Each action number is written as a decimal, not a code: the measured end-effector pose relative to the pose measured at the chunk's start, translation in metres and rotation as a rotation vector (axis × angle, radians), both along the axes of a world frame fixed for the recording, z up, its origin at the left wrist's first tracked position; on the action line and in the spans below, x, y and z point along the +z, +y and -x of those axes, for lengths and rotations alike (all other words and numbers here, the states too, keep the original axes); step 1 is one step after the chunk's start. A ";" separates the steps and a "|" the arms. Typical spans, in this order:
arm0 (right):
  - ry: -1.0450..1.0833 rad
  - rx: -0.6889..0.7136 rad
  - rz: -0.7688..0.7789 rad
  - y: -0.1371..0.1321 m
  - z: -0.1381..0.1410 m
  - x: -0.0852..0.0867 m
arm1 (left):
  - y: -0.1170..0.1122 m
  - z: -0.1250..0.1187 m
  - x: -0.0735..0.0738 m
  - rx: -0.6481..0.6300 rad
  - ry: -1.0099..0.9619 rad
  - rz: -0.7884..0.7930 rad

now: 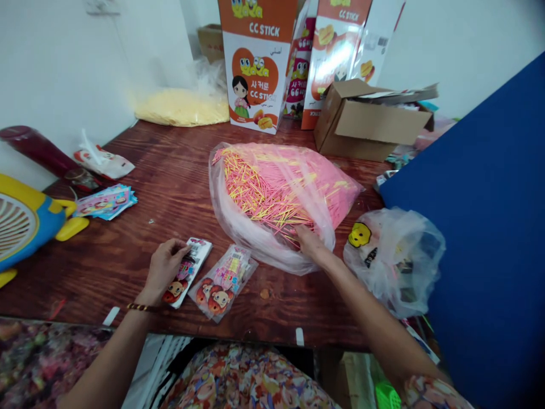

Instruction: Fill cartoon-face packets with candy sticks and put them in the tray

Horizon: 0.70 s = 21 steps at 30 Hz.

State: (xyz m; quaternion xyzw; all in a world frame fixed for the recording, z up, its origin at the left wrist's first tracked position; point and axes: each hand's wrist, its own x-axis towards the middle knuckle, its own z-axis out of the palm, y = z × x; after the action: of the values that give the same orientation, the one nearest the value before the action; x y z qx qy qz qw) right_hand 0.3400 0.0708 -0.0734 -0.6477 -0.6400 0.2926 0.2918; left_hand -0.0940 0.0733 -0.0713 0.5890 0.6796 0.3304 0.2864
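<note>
My left hand (167,264) rests at a stack of small printed packets (183,284), its fingers bent and pressed together on the top one's edge. Beside that stack lies a clear packet (223,281) with cartoon faces and thin yellow and pink pieces showing inside. My right hand (310,244) reaches into the open mouth of a large clear plastic bag (272,260). Thin pink and yellow sticks (251,190) fill the bag in a loose heap. Its fingertips are among the sticks at the near edge, mostly hidden, so their grip does not show.
Left are a yellow and blue fan (29,221), colourful packets (108,201), a tissue pack (104,161) and a dark red bottle (42,153). Behind stand CC Stick boxes (255,74) and an open carton (370,128). A knotted plastic bag (395,255) sits right, by a blue panel (489,227).
</note>
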 end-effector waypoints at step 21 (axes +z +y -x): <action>-0.534 -0.014 0.123 -0.009 0.015 0.011 | -0.010 -0.002 0.007 0.009 -0.168 -0.015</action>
State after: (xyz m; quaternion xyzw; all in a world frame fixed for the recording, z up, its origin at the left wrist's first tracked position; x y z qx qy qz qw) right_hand 0.3249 0.0621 -0.0622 -0.7228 -0.6708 0.1479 0.0748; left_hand -0.0919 0.0630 -0.0645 0.5585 0.6532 0.3850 0.3365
